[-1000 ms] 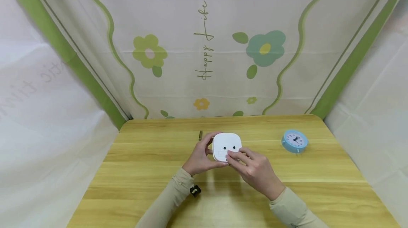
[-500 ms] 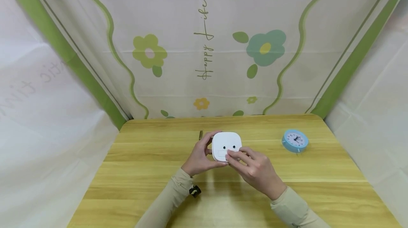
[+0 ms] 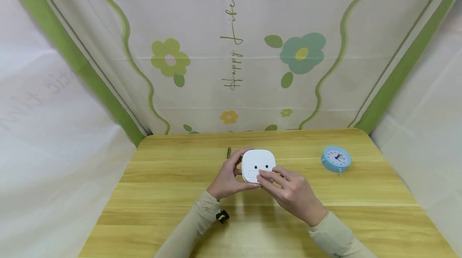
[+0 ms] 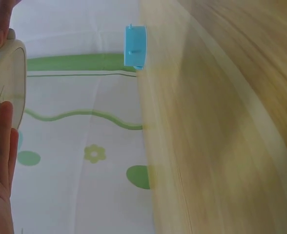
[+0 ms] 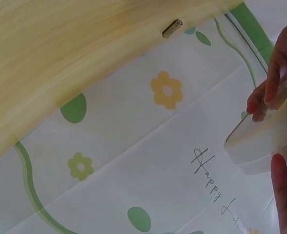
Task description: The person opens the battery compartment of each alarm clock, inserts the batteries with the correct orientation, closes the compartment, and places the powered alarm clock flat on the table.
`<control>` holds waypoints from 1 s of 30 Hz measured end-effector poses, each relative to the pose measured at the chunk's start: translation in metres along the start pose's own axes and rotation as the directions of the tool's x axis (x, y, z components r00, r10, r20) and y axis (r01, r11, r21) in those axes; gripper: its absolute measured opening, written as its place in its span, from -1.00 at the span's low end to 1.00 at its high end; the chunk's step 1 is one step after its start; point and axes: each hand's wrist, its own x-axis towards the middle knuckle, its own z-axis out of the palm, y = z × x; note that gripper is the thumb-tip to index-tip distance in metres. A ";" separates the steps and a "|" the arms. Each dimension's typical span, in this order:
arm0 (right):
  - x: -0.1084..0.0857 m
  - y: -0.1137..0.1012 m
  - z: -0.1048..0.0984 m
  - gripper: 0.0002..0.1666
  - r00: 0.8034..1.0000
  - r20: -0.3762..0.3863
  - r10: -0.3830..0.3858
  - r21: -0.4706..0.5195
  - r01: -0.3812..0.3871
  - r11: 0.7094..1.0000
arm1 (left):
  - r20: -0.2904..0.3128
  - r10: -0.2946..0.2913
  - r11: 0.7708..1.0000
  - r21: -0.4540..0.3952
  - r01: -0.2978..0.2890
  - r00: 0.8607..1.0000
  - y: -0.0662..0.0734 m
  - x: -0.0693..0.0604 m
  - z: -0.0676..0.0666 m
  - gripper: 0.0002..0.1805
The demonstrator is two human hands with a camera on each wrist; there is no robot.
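Note:
A white rounded-square clock (image 3: 258, 157) is held up above the table, its back with two dark knobs and a rectangular cover turned toward me. My left hand (image 3: 227, 178) grips its left side, thumb along the bottom edge. In the left wrist view, a finger lies over the dial of the clock (image 4: 11, 83) beside a thin pointer. My right hand (image 3: 290, 192) has curled fingers at the lower right of the back, by the cover; what lies under its fingertips is hidden. The clock (image 5: 256, 144) also shows between fingers in the right wrist view.
A small cylindrical battery (image 3: 229, 153) lies on the wooden table (image 3: 173, 198) behind my left hand. A light blue round alarm clock (image 3: 336, 159) sits at the far right. Patterned white cloth (image 3: 202, 21) hangs behind the table and at both sides.
Both hands keep their hold on the white clock with almost no movement. The whole view shifts slightly.

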 end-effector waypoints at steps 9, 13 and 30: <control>0.001 0.003 -0.005 -0.62 1.000 0.014 0.009 0.018 -0.009 1.000 | 0.007 0.009 1.000 -0.003 -0.009 1.000 0.000 0.000 0.002 0.07; 0.002 0.006 -0.009 -0.63 0.997 0.034 0.067 0.060 -0.069 0.996 | 0.007 0.010 1.000 -0.001 -0.010 1.000 0.001 0.000 0.002 0.08; 0.009 0.017 -0.002 0.41 0.825 0.429 0.369 0.111 -0.453 0.885 | 0.025 -0.026 0.997 0.074 0.024 0.999 -0.006 0.003 0.008 0.21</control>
